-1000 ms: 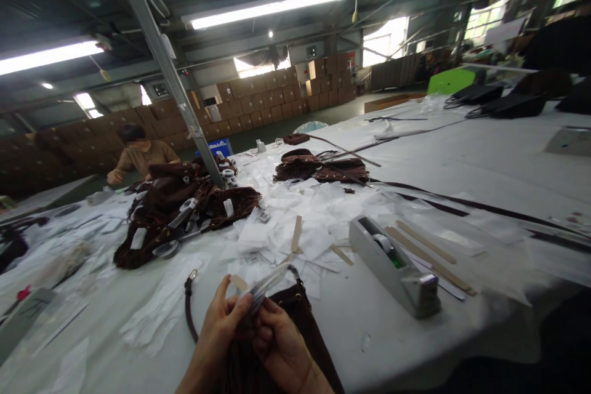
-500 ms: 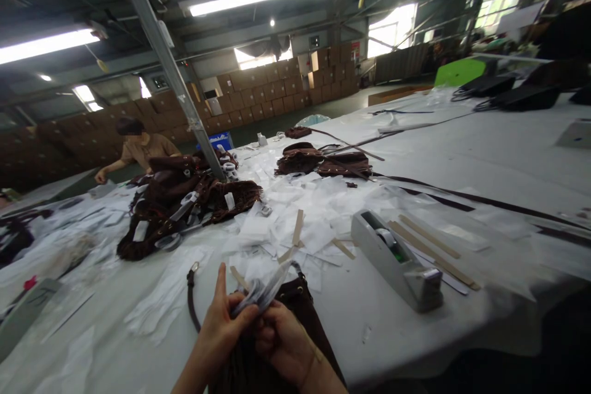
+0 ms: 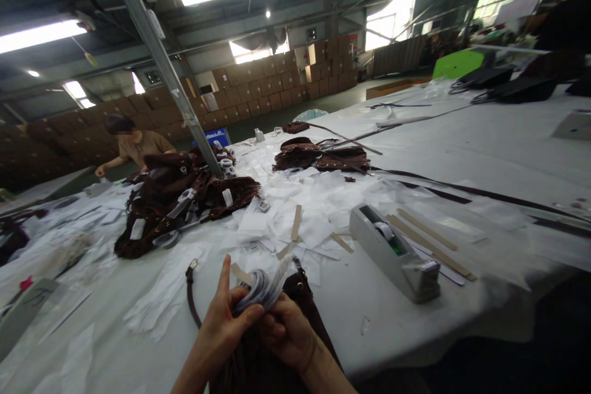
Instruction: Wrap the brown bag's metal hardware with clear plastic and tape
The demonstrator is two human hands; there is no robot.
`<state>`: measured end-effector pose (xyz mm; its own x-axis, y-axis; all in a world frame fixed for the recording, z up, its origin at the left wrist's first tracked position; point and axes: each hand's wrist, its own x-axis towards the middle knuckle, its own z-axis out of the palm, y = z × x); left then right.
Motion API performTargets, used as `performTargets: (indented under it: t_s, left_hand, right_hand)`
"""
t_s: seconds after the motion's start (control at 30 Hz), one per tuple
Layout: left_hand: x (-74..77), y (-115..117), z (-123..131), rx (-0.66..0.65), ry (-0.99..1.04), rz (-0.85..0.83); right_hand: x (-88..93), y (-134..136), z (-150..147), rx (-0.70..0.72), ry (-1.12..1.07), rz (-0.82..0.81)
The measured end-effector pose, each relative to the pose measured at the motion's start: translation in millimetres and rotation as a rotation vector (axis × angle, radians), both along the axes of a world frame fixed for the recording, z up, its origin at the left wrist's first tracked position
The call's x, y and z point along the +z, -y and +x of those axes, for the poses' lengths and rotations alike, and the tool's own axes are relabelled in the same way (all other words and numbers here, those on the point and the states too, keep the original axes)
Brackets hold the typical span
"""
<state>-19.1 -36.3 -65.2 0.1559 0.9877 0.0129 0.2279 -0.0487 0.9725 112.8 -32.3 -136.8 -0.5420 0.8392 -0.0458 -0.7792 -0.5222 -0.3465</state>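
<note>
At the near edge of the surface [image 3: 369,320], your left hand [image 3: 221,329] and right hand [image 3: 289,335] both pinch a clear wrapped bundle [image 3: 261,286] in closed fingers, just above the brown bag [image 3: 300,314]; a tape dispenser [image 3: 392,252] sits to the right.

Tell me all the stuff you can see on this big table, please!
brown fringed bag: one, dark brown, under the hands
clear wrapping: one piece, see-through, pinched by both hands
tape dispenser: one, grey, right of the hands
bag piles: two, brown, mid-table
white paper sheets: many, scattered
table: one, white
co-worker: one, far left
cardboard boxes: many, stacked at back
left hand: holds the wrapping
right hand: holds the wrapping
</note>
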Motion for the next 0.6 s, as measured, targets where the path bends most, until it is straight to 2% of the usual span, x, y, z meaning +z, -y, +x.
performTargets:
  t_s: [0.1,0.17,0.3,0.5,0.6]
  left_hand:
    - [10.2,1.0,-4.5,-0.099,0.001,-0.054]
    - [11.8,0.8,-6.5,-0.142,0.000,-0.088]
    - [8.0,3.5,-1.4,-0.162,-0.099,-0.059]
    - [-8.3,6.0,11.1,0.030,-0.059,0.010]
    - [-17.8,4.4,14.3,0.019,0.012,-0.013]
  right_hand:
    - [-5.5,2.8,11.6,0.159,-0.086,-0.004]
    - [-9.1,4.7,15.5,0.184,-0.052,-0.018]
    - [-13.3,6.6,9.7,0.069,0.138,-0.033]
    - [-12.6,5.5,3.3,-0.052,0.103,-0.005]
    - [-12.2,5.0,6.8,-0.120,0.176,0.047]
